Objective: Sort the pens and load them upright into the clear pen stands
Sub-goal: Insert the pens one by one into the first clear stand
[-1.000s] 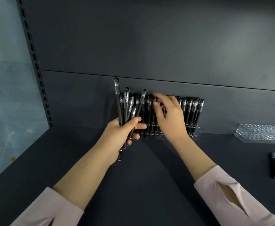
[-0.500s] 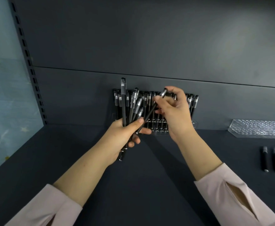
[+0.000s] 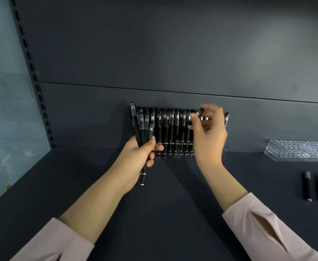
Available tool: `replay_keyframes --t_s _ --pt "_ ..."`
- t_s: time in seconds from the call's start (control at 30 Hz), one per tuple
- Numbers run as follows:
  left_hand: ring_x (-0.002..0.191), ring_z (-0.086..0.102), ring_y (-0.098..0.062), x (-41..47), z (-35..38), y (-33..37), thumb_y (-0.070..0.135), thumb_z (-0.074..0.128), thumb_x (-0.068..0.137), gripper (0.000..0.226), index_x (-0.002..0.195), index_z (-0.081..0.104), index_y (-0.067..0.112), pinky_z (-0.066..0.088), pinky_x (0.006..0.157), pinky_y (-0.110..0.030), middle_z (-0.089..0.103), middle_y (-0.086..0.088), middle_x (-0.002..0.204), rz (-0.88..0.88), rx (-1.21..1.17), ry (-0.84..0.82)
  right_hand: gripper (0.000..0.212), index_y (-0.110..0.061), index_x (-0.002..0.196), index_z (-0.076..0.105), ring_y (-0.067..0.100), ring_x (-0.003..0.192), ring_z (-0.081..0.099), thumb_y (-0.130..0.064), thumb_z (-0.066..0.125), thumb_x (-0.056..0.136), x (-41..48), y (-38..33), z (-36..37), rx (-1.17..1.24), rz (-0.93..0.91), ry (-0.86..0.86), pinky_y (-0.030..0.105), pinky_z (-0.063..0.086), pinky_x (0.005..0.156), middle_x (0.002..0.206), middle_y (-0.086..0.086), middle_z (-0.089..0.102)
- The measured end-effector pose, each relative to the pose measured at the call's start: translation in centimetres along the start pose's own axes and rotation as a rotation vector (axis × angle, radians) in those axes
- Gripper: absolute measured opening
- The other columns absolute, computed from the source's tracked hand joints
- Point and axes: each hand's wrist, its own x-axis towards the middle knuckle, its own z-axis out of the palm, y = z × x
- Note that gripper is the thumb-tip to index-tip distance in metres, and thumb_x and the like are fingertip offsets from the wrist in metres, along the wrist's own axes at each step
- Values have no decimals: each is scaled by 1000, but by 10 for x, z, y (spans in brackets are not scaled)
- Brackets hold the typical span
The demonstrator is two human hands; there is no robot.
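Stand (image 3: 175, 154) sits mid back edge of the shelf (image 3: 173, 204), packed with upright pens (image 3: 177, 125). Right hand (image 3: 209, 136) is over its right end, pinching one tilted pen (image 3: 199, 112) by the cap. Left hand (image 3: 135, 159) is clamped round a bundle (image 3: 142, 127) at the stand's left end. Second stand (image 3: 301, 150) is at back right. Loose pens (image 3: 306, 187) lie flat near the right edge.

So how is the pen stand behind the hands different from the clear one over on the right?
The middle stand is packed with upright black pens; the right stand shows no pens in it. The middle stand is partly hidden behind the right hand; the right stand sits in the open, cut off by the picture's edge. Both are clear plastic and sit at the back of the dark shelf.
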Motion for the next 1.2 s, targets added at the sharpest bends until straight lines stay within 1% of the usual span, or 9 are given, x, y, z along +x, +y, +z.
replay_keyframes --t_s 0.17,0.3,0.37,0.47,0.73,0.9,1.03,1.13,1.2 --pt "54 57 -5 -3 1 1 18 59 97 11 107 63 17 43 44 -18 76 3 81 21 -12 14 23 -34 106 57 18 78 64 -16 64 92 0 8 5 -111 -99 -75 29 56 71 98 -11 59" --pt "46 53 -9 -6 1 4 29 61 95 17 110 63 22 37 38 -19 75 1 77 -49 -66 -9 29 -8 120 65 9 76 59 -5 62 92 1 15 7 -338 -321 -210 10 48 77 102 2 63" --pt "44 46 -7 -7 3 4 31 60 95 20 111 62 20 33 37 -18 71 4 68 -44 -46 -15 42 -11 133 57 12 81 58 -3 60 92 0 16 9 -441 -346 -329 9 44 80 109 6 61" --pt "45 44 -6 -6 6 4 26 56 98 17 111 60 15 32 37 -19 70 5 64 -39 -9 -6 50 -22 143 46 21 99 54 -12 56 95 -2 16 10 -590 -360 -411 29 48 86 116 6 56" --pt "56 57 -6 -9 10 6 12 50 101 18 110 66 10 46 49 -20 77 -3 86 -27 -7 -41 47 -22 144 43 26 106 49 -19 52 98 5 21 8 -712 -270 -422 36 47 90 117 9 52" --pt "56 61 -9 -11 6 8 23 53 100 18 113 66 20 46 45 -22 77 -1 94 -49 -2 -93 50 -23 147 37 22 97 49 -18 51 99 4 21 0 -574 -189 -522 32 44 91 107 8 51" --pt "55 59 -9 -12 5 8 25 52 100 20 115 63 16 44 45 -21 77 -1 98 -16 32 -149 33 -27 130 58 -1 93 55 -28 53 98 6 3 4 -265 9 -494 6 41 80 105 -9 60" --pt "56 59 -9 -13 7 8 25 53 100 22 114 63 13 44 45 -21 76 -4 99 -9 42 -176 13 -26 103 68 -4 89 61 -31 61 93 2 -7 8 -47 205 -541 9 47 78 95 -15 68" --pt "57 60 -10 -13 8 8 26 53 100 22 114 64 14 45 47 -21 76 -5 99 -8 51 -191 11 -21 100 67 -1 81 63 -26 65 91 0 -10 7 104 331 -544 12 50 71 85 -14 68"
